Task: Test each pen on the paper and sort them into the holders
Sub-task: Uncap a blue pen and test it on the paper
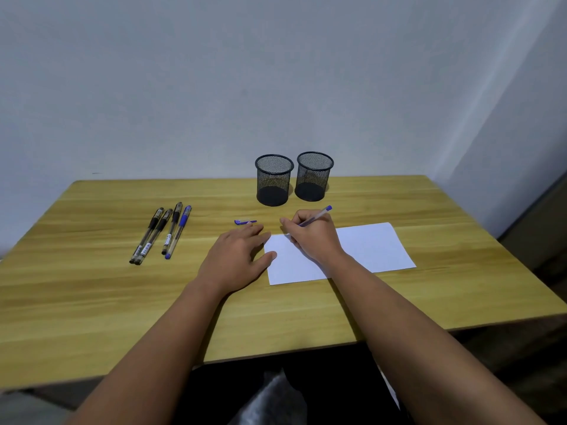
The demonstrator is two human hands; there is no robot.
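Wooden table (pixel 92 296); right hand (pixel 310 237) gripping blue pen (pixel 316 216), tip hidden; left hand (pixel 236 259) flat beside paper (pixel 368 250).

A plain desk or study setting, probably a home or small office. A light wood-grain laminate desk (pixel 399 296) stands against a bare pale wall (pixel 214 87), carrying writing supplies: two black wire-mesh cylindrical pen holders (pixel 274 179), a white paper sheet (pixel 374 246), and four capped clear-barrelled pens (pixel 162 233).

Two black mesh holders (pixel 274 180) (pixel 314 176) behind white paper sheet (pixel 368 250), four capped pens (pixel 162 233) left on wooden table (pixel 92 302)
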